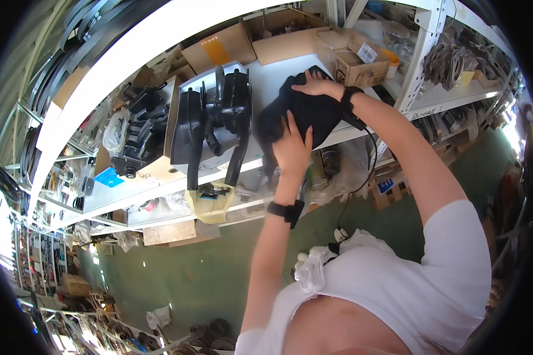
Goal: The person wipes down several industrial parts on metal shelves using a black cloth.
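Note:
A bundle of black cloth (322, 115), perhaps a folded garment, lies on the white metal shelf (272, 77) in front of me. My left hand (291, 148) rests on its near left part with the fingers stretched and spread. Farther back, my right hand (318, 84) lies on the cloth's far edge, fingers apart. Both palms press on the fabric, and neither hand is closed round anything that I can see. Each wrist wears a black band. What lies beneath the cloth is hidden.
Left of the cloth, a white box (175, 133) holds black plastic tank-like parts (234, 100) whose pipes overhang the shelf edge. Small cartons (352, 62) stand behind. A white upright post (417, 65) rises at right. A black cable (371, 171) hangs from my right wristband.

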Motion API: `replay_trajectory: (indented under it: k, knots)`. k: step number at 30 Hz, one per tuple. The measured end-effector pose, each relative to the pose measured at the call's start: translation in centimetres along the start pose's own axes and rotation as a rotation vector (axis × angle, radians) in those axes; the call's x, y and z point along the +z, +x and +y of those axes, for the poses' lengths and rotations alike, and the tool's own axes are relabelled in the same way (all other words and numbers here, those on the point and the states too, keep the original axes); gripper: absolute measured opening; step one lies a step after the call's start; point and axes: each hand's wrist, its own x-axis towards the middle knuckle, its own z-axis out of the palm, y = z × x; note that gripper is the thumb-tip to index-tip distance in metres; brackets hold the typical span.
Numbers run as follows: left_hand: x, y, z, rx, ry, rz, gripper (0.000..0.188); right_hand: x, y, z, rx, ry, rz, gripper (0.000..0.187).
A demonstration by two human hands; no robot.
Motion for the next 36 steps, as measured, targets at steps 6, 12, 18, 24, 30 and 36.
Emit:
replay_trajectory:
  k: [6,12,18,24,30,36]
  knots:
    - [-0.2,0.6,0.1,-0.132,-0.142,-0.152,0.062,0.7,3.4,-6.4,0.042,-0.027,0.093,0.089]
    - [0.1,1.6,0.2,-0.137,-0.105,-0.174,0.063,2.8,6.9,-9.6,-0.276,-0.078,0.126,0.054]
    - [0.7,2.8,0.2,-0.167,-0.108,-0.157,0.060,3.8,11.0,-10.8,-0.587,-0.115,0.191,0.037]
    - [0.6,3.0,0.1,-0.189,-0.033,-0.160,0.052,2.2,9.5,-12.8,-0.412,-0.183,0.079,0.051]
    - [0.6,3.3,0.4,-0.173,-0.028,-0.181,0.048,2.8,10.8,-11.8,-0.356,-0.019,0.167,0.057]
    - [1.4,3.4,-0.8,-0.168,-0.061,-0.144,0.043,2.5,8.9,-12.1,-0.441,-0.026,0.213,0.049]
